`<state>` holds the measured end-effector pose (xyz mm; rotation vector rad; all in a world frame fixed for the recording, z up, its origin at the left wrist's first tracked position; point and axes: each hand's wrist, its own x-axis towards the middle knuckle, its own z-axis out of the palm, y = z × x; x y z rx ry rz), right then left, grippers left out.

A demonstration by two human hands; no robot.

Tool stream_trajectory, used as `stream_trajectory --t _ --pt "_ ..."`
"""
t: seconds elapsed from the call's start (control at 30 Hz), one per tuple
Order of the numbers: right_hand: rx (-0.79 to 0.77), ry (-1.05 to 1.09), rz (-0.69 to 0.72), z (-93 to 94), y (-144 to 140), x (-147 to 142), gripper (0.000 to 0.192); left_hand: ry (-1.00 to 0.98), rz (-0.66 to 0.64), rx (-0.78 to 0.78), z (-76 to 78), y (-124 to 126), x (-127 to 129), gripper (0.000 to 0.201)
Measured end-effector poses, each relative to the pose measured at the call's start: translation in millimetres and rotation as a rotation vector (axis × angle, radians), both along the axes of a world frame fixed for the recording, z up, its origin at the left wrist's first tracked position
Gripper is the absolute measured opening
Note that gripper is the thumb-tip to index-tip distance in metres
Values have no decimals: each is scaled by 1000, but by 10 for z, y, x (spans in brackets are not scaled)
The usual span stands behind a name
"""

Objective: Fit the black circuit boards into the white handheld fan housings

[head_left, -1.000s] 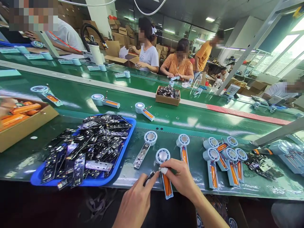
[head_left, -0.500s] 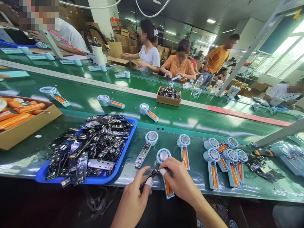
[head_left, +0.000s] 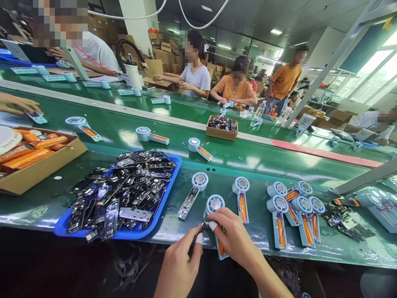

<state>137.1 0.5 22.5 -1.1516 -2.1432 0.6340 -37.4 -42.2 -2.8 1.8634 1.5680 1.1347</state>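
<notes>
At the front edge of the bench, my left hand (head_left: 181, 258) pinches a narrow black circuit board (head_left: 201, 232) between thumb and fingers, tilted up. My right hand (head_left: 237, 234) has thumb and fingers closed at the board's far end; whatever is between them is too small to make out. White wraps cover a digit on each hand. Partly under my right hand lies a light-blue handheld fan body (head_left: 215, 204) with an orange battery (head_left: 222, 250) in its open handle. Beside it, up and left, is another fan (head_left: 200, 181) with a circuit board (head_left: 188, 203) over its handle.
A blue tray (head_left: 173, 182) heaped with circuit boards stands left, beyond it a cardboard box (head_left: 46, 169) of orange batteries. Several open fans (head_left: 278, 204) lie right, near loose boards (head_left: 344, 221). More fans (head_left: 198, 149) sit on the green belt (head_left: 173, 159). Co-workers sit across.
My left hand has shifted slightly right and the board has turned more upright, toward my right fingers. A co-worker's hand with a light-blue part has come into view at far left.
</notes>
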Motion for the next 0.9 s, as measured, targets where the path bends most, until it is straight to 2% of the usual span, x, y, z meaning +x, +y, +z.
stream_trajectory --t 0.1,0.33,0.53,0.63,0.7,0.8,0.9 --pt "4 1 -20 14 -3 -13 25 48 -5 109 -7 -4 14 33" --pt "188 -84 -151 -85 -71 -113 25 139 51 327 -106 -16 118 32" --pt "262 -48 -238 -155 -115 -194 26 224 28 443 -357 -53 114 30" --pt "310 -104 -199 -192 -118 -192 27 181 -15 425 -467 6 21 30" --pt "265 -62 -183 -203 -103 -170 26 123 -60 388 -477 67 -46 29" --pt "118 51 -171 -148 -62 -113 24 31 -130 302 -388 133 -114 30" --pt "-23 83 -107 4 -13 -43 22 -60 -161 180 -218 153 -131 32"
